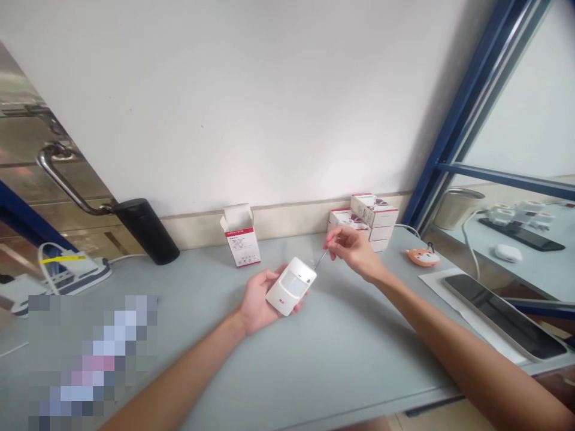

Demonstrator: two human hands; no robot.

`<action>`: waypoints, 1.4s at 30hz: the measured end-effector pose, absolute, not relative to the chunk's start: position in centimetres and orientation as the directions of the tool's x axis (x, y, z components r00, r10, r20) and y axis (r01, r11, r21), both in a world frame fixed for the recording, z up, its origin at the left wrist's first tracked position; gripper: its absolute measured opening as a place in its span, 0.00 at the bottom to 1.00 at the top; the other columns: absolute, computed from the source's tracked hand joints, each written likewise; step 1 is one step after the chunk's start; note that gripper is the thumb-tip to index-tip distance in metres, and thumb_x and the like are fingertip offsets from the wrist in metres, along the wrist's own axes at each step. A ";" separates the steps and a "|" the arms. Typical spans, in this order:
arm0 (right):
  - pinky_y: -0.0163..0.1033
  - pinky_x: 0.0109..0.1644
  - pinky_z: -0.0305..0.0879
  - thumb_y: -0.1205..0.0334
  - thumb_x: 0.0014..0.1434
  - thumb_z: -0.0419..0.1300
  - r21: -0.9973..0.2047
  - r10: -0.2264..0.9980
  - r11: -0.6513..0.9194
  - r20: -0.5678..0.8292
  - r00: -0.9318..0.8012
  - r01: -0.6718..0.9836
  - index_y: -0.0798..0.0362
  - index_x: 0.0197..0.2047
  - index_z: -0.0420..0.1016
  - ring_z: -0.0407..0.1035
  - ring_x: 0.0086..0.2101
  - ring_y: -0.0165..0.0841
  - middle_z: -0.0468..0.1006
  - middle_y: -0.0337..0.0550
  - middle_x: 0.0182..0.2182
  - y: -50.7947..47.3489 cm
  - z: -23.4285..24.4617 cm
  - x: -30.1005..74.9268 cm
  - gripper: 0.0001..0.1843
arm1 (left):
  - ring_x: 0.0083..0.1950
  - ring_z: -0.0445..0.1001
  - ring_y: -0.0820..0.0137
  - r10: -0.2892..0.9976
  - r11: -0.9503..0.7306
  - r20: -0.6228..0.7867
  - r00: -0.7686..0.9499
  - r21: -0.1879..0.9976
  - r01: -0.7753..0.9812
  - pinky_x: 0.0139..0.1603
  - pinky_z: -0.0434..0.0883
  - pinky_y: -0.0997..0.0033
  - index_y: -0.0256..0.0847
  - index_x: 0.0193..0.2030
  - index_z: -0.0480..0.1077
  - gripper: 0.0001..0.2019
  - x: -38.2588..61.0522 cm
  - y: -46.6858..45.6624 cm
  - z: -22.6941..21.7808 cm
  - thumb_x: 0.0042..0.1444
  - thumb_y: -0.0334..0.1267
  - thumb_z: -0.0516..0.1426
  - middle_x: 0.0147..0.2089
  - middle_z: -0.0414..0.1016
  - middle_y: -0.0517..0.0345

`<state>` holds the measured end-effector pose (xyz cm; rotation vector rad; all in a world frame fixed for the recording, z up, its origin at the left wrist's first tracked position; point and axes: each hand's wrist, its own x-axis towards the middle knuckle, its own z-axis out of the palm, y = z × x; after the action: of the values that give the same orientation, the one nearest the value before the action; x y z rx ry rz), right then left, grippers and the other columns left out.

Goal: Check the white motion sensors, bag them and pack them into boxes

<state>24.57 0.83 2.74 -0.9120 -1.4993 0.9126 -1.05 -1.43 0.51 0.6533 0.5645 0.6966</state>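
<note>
My left hand [258, 299] lies palm up over the grey table [341, 347] and cradles a white motion detector [291, 286] with a frosted lens window. A thin silvery antenna [320, 258] sticks out from the detector's top right corner. My right hand [353, 246] pinches the far end of that antenna between thumb and fingertips, just above and to the right of the detector.
An open red-and-white detector box [241, 236] stands by the wall. More such boxes [368, 216] are stacked at the back right. A black cylinder [146, 230], a power strip [67, 272], an orange toy [422, 257] and a tablet [503, 317] also sit on the table.
</note>
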 end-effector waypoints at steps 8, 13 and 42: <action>0.37 0.32 0.65 0.63 0.62 0.63 -0.909 0.876 0.363 0.259 -0.408 0.203 0.51 0.36 0.78 0.72 0.28 0.31 0.78 0.38 0.27 0.2 1.3 23.3 0.03 | 0.34 0.78 0.57 0.714 0.560 -0.219 0.665 0.748 -0.355 0.36 0.69 0.62 0.37 0.59 0.68 0.22 -0.9 -1.4 0.2 0.59 0.41 0.54 0.43 0.81 0.37; 0.40 0.35 0.69 0.52 0.68 0.60 -0.838 0.901 0.415 0.325 -0.287 0.353 0.48 0.48 0.77 0.75 0.31 0.33 0.82 0.41 0.40 0.8 1.2 23.7 0.11 | 0.36 0.79 0.56 0.810 0.479 -0.196 0.553 0.766 -0.429 0.38 0.71 0.60 0.34 0.56 0.71 0.20 -1.1 -1.3 1.2 0.59 0.38 0.54 0.44 0.81 0.35; 0.40 0.38 0.76 0.49 0.61 0.64 -0.910 0.972 0.210 0.156 0.174 -0.359 0.48 0.40 0.76 0.79 0.38 0.38 0.84 0.44 0.43 1.7 4.1 26.1 0.12 | 0.36 0.79 0.56 0.923 0.297 -0.118 0.367 0.824 -0.483 0.37 0.73 0.59 0.34 0.55 0.72 0.19 -1.9 -1.3 2.9 0.58 0.37 0.56 0.45 0.82 0.37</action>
<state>26.08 1.74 4.08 -0.8589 -0.9112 1.1301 -1.95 -1.33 2.86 0.7860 0.6713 1.0334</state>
